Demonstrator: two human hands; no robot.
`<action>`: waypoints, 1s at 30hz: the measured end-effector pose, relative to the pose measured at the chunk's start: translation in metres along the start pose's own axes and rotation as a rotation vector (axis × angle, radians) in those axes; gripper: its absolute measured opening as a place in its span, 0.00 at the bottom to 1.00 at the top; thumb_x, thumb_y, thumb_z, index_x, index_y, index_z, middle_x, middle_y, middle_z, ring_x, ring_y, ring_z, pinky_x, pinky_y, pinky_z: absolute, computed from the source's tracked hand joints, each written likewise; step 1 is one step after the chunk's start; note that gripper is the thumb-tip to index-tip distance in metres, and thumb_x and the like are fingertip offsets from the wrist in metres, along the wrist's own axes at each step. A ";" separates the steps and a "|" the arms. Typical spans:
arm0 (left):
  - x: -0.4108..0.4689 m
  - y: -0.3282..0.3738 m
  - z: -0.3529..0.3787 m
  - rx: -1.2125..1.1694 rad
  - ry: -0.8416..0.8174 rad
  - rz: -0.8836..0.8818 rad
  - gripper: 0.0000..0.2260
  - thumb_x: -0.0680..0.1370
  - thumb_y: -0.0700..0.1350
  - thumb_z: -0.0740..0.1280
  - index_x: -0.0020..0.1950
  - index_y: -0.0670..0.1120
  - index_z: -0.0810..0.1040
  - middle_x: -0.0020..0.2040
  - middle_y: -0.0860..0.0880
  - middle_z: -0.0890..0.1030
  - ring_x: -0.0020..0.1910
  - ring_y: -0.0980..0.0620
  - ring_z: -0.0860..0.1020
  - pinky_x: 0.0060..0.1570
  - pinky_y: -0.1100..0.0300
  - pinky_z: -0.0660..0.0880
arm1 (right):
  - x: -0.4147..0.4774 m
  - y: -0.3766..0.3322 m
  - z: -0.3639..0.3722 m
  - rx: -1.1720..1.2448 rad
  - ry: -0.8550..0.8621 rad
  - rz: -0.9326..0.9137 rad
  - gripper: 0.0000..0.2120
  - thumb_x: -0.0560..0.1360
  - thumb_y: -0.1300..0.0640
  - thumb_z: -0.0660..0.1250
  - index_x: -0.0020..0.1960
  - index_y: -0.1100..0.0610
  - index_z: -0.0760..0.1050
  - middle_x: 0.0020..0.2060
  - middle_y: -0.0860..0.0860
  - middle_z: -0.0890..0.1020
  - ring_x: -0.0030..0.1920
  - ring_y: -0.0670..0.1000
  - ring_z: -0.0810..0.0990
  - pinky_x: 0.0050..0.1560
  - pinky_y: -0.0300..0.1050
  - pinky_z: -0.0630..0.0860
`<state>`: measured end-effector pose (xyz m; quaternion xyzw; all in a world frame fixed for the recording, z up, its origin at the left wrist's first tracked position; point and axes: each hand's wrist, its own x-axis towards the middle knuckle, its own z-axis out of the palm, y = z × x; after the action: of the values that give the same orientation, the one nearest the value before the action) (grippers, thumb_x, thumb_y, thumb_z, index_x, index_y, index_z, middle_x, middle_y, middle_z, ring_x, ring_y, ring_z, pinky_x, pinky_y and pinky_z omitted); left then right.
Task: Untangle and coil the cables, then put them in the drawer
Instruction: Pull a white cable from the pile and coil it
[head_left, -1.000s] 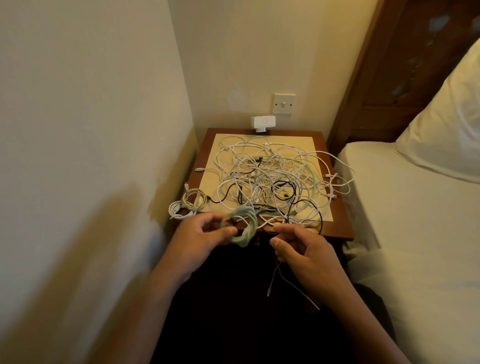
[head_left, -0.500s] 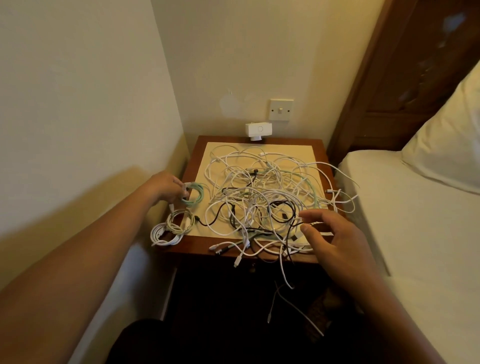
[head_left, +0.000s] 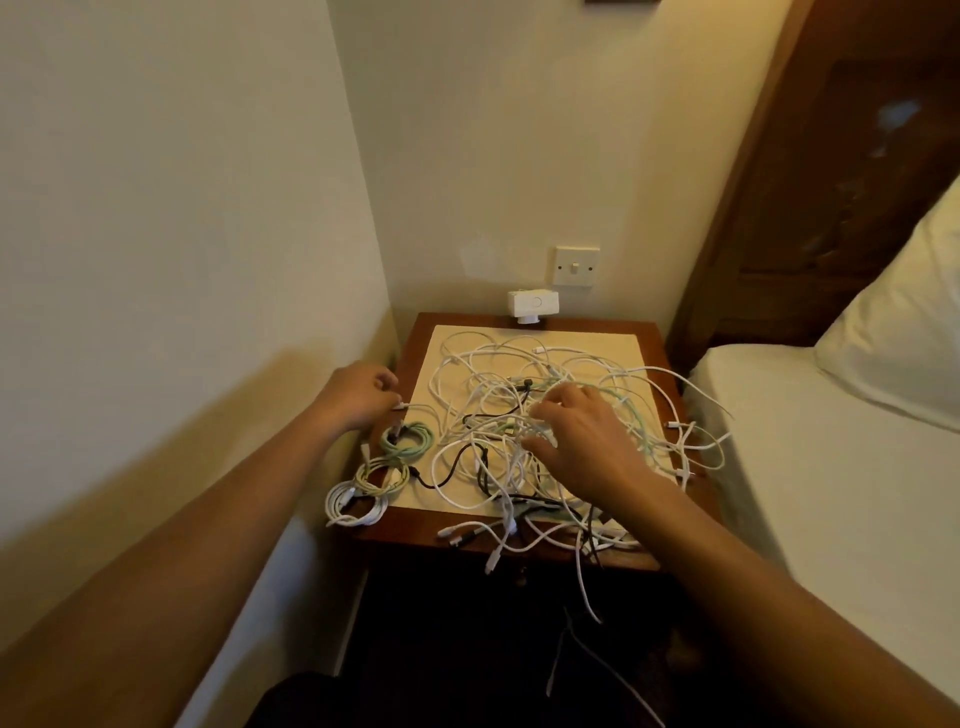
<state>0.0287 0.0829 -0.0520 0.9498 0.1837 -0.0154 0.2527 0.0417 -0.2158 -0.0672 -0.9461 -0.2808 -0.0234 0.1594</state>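
My left hand (head_left: 363, 396) sits at the left edge of the surface (head_left: 410, 522), its fingers curled in against the plug of a white cable. I cannot tell whether they actually pinch it. My right hand (head_left: 582, 436) is spread wide, palm down, with its fingertips resting on the middle of the cable tangle (head_left: 493, 431).

That tangle of mostly white leads, with a pale green one and a black cable (head_left: 441, 475) threaded through it, covers most of the cream top. Loops spill past the right edge towards the bed (head_left: 831, 467), and several plug ends hang over the near edge.

Just below my left hand, three finished bundles lie in a row along the left edge. The green coil (head_left: 408, 441) is nearest the hand, then a pale coil (head_left: 379, 475), then a white coil (head_left: 353, 506) at the near left corner, partly overhanging it. Each touches the next.

A small white device (head_left: 533, 305) stands at the far edge, under a wall switch (head_left: 575, 266). A pillow (head_left: 909, 338) leans against the dark wooden headboard (head_left: 831, 182) on the right.
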 end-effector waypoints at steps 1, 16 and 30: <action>-0.008 0.006 -0.009 -0.026 0.025 0.030 0.15 0.78 0.46 0.72 0.64 0.47 0.83 0.63 0.45 0.82 0.61 0.46 0.79 0.58 0.56 0.74 | 0.005 -0.001 -0.002 -0.041 -0.008 -0.010 0.14 0.83 0.46 0.64 0.65 0.50 0.80 0.66 0.49 0.76 0.65 0.52 0.69 0.64 0.49 0.70; -0.118 0.115 -0.101 -0.241 0.204 0.455 0.11 0.79 0.47 0.70 0.62 0.52 0.81 0.56 0.53 0.80 0.55 0.54 0.77 0.42 0.66 0.68 | 0.003 -0.020 -0.236 0.374 0.468 -0.022 0.08 0.85 0.55 0.63 0.60 0.55 0.77 0.45 0.48 0.83 0.44 0.44 0.84 0.43 0.37 0.80; -0.158 0.208 -0.111 -0.506 0.379 0.554 0.38 0.77 0.58 0.73 0.80 0.48 0.58 0.73 0.43 0.68 0.65 0.45 0.74 0.61 0.50 0.76 | -0.020 -0.057 -0.352 0.448 0.701 -0.235 0.06 0.83 0.56 0.67 0.58 0.56 0.78 0.48 0.50 0.85 0.49 0.46 0.86 0.51 0.50 0.86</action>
<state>-0.0509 -0.0846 0.1632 0.8573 -0.0372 0.2737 0.4344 0.0101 -0.2921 0.2799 -0.7846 -0.3138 -0.2997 0.4428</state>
